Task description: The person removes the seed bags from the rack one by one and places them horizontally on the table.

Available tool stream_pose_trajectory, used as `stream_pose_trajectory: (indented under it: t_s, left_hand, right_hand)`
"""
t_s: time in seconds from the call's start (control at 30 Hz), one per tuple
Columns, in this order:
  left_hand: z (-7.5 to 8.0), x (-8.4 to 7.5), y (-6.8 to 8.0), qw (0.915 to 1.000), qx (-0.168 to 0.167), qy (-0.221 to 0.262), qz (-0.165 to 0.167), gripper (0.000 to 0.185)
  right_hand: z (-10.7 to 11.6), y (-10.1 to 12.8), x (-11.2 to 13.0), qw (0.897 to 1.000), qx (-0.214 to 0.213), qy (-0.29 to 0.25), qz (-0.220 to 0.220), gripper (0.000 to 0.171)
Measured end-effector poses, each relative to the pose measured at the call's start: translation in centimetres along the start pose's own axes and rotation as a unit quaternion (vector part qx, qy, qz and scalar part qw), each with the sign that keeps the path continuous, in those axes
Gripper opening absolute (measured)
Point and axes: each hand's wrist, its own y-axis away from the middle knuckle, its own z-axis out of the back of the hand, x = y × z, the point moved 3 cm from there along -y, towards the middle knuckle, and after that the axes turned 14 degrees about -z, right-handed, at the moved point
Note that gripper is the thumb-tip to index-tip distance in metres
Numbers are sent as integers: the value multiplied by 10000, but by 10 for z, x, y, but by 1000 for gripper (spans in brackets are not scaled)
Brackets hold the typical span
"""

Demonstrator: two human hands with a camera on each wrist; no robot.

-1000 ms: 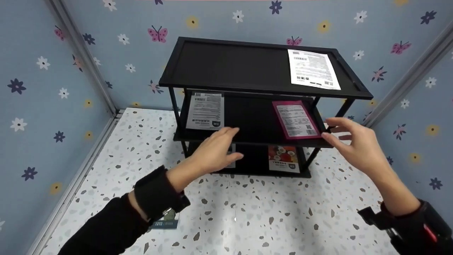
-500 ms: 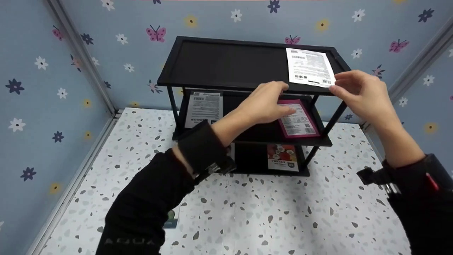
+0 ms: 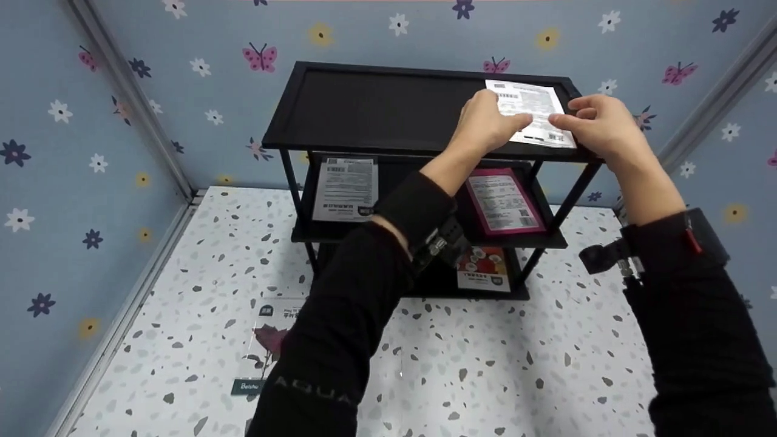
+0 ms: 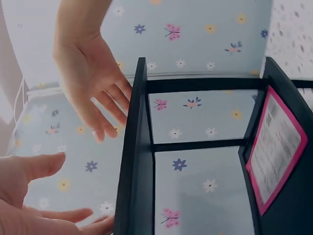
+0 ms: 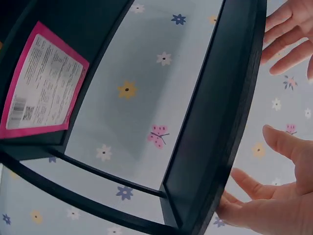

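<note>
A white sheet-like packet with printed text and a barcode (image 3: 533, 100) lies flat on the right end of the black rack's top shelf (image 3: 388, 109). My left hand (image 3: 485, 124) reaches over its left side, thumb extended above the print. At the packet's right edge is my right hand (image 3: 604, 124), its thumb pointing inward and fingers loosely bent. In the left wrist view, my left hand (image 4: 29, 205) has its fingers extended beside the shelf edge. The right wrist view shows my right hand (image 5: 274, 191) with thumb and fingers apart, fingertips right at the shelf edge.
The middle shelf holds a pink-bordered packet (image 3: 505, 201) at right and a grey-white printed one (image 3: 346, 191) at left. A packet with a food picture (image 3: 482, 267) lies on the bottom shelf. Another, partly hidden by my sleeve, lies on the speckled floor (image 3: 485, 364).
Both hands have risen from the middle shelf to the top one. My left hand has moved right and up to the white packet; my right hand has moved up along its right edge.
</note>
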Motion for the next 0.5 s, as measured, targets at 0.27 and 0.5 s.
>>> stream_pose_trajectory:
  t_s: [0.27,0.5]
  left_hand:
    - [-5,1,-16,9931,-507,865,609,66]
    - [-1,7,-24,9772,-673,1636,1177,61]
  right_hand:
    - [0,-33,-3,9954,171,-315,-894,82]
    - [3,-61,-8,9832,356,-1055,-1448,86]
